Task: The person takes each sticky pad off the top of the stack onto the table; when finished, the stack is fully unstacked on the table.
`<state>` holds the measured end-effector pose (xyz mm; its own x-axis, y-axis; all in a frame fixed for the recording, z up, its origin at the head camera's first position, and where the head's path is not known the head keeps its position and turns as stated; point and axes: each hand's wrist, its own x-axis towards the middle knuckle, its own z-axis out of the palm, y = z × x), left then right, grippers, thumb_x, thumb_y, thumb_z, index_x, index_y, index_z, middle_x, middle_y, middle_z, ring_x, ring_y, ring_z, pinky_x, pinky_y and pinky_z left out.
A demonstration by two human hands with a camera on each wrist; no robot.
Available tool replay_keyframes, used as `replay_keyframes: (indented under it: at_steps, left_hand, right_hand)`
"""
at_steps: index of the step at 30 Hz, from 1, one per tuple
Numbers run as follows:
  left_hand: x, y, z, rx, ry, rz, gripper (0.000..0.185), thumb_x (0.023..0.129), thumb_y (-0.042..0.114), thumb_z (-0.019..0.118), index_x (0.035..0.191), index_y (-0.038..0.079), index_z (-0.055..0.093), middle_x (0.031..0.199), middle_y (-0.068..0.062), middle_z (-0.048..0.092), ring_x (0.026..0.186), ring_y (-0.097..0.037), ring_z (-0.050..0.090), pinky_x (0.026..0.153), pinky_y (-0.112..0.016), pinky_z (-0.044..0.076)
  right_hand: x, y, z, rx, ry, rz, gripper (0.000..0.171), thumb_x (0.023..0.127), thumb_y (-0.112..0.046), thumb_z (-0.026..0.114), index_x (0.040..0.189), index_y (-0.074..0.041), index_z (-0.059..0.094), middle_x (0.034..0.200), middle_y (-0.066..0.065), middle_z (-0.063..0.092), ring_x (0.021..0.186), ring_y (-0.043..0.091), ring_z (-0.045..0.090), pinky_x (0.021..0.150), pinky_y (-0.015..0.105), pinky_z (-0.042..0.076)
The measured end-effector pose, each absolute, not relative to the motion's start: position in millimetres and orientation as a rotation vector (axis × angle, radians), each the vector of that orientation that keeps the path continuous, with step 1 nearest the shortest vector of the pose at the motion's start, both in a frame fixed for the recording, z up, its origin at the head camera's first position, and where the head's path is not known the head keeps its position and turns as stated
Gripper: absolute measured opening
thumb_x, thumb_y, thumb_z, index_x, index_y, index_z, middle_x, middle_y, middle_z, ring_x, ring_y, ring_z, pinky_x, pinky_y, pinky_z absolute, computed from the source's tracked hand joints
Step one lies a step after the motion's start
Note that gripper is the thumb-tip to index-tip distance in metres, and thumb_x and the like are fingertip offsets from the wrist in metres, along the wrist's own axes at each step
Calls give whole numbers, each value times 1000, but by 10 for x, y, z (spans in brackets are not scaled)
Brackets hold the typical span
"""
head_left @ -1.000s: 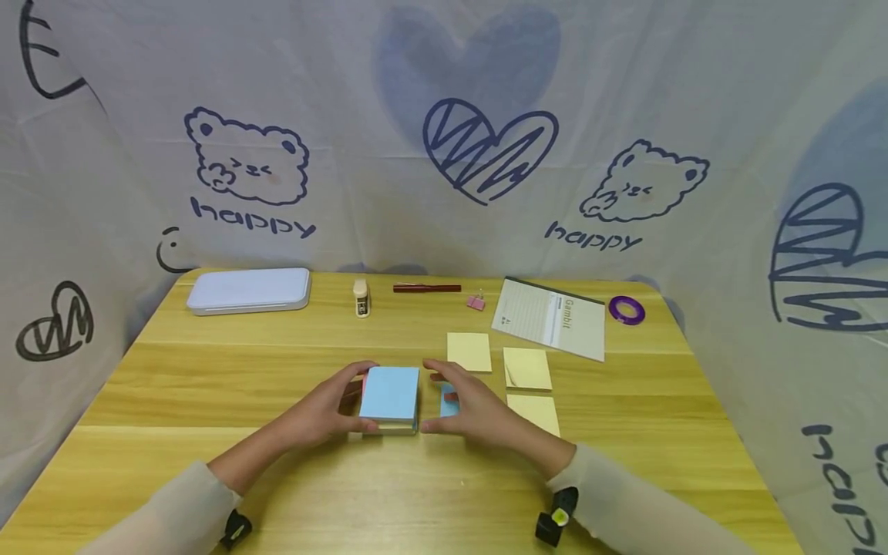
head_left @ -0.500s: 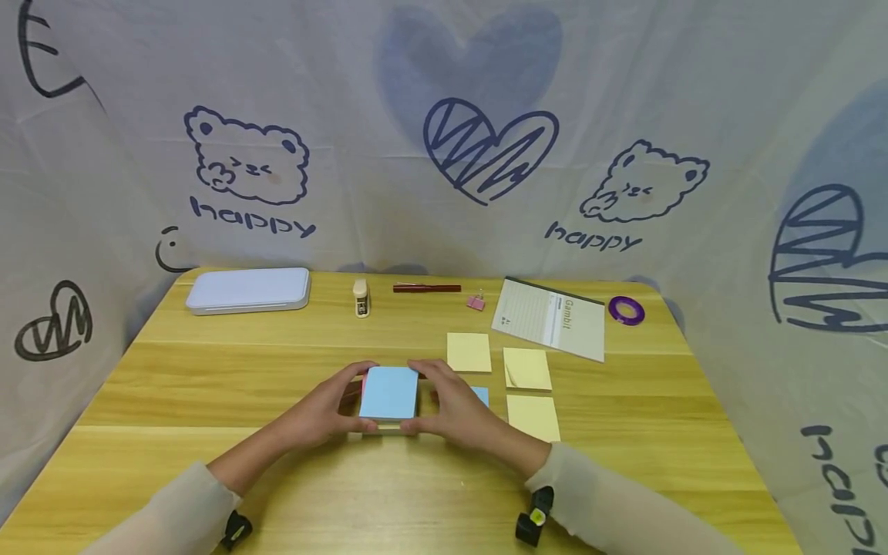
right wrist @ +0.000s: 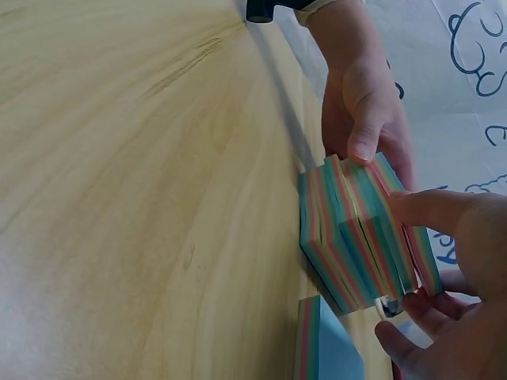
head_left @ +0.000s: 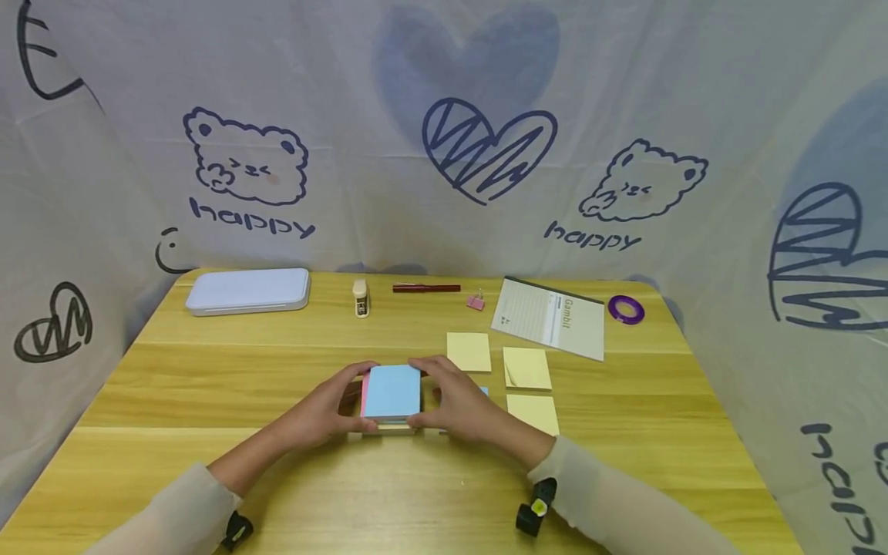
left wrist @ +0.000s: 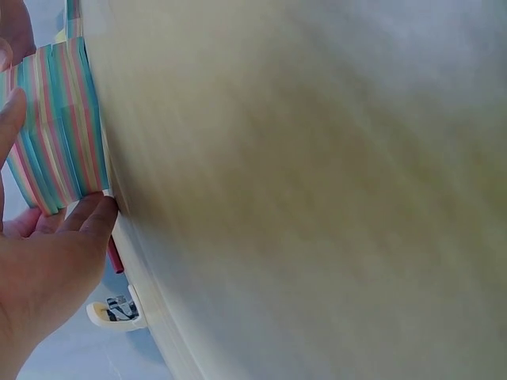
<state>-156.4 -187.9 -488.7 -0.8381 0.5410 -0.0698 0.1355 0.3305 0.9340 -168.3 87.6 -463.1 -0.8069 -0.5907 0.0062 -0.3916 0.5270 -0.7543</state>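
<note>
A tall stack of sticky-note pads [right wrist: 348, 237], striped along its sides in blue, pink and yellow layers, stands on the table. My left hand [head_left: 319, 408] grips its left side, thumb at the near face and fingers at the far one. On top lies a blue-faced pad [head_left: 392, 391], set slightly to the right so that a pink edge shows at its left. My right hand [head_left: 461, 405] holds this upper part between thumb and fingers from the right. Another blue-topped pad [right wrist: 339, 348] lies beside the stack, mostly behind my right hand in the head view.
Yellow pads [head_left: 469, 352] lie right of the stack. Along the table's back are a white case [head_left: 248, 291], a small cream-coloured item [head_left: 361, 298], a dark red pen [head_left: 426, 288], a pink binder clip [head_left: 475, 301], a notepad [head_left: 548, 317] and a purple tape roll [head_left: 627, 310].
My right hand has moved left from beside the blue-topped pad and taken hold of the top of the stack. The top pad has shifted slightly right. My left hand has stayed put.
</note>
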Motion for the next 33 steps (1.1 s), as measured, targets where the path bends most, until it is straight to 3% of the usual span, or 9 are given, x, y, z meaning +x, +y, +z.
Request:
replay_keyframes:
  at_steps: [8,15,23,33]
  left_hand:
    - [-1556,-1866,-4889,595,2233,1519,91,89,19,83,160,5,28,157,-20,41,147,-44,38,116,-59,38]
    - [-1548,-1855,-4873,594,2235,1527,87,88,16,83,158,4,31,154,-21,43,144,-44,42,115,-57,40]
    - [-1548,-1854,-4872,589,2247,1514,88,89,16,83,158,3,31,156,-20,42,146,-45,39,117,-57,38]
    - [-1550,-1855,-4878,596,2250,1520,85,88,14,84,157,5,34,155,-19,43,145,-44,40,117,-57,37]
  right_hand:
    - [-1713,938,-4635,-859,2452,-1219,85,87,-27,86,156,-4,42,150,13,47,124,35,59,102,48,54]
    - [-1745,1014,-4622,-784,2353,-1340,82,87,-17,86,156,-5,42,149,10,46,130,34,57,104,44,54]
    - [-1721,1038,-4643,-668,2215,-1460,89,85,-7,85,159,-8,37,151,11,41,127,31,55,85,27,60]
    - [-1719,1166,-4588,-570,2101,-1557,89,86,0,81,160,-16,35,156,3,36,132,26,54,84,30,60]
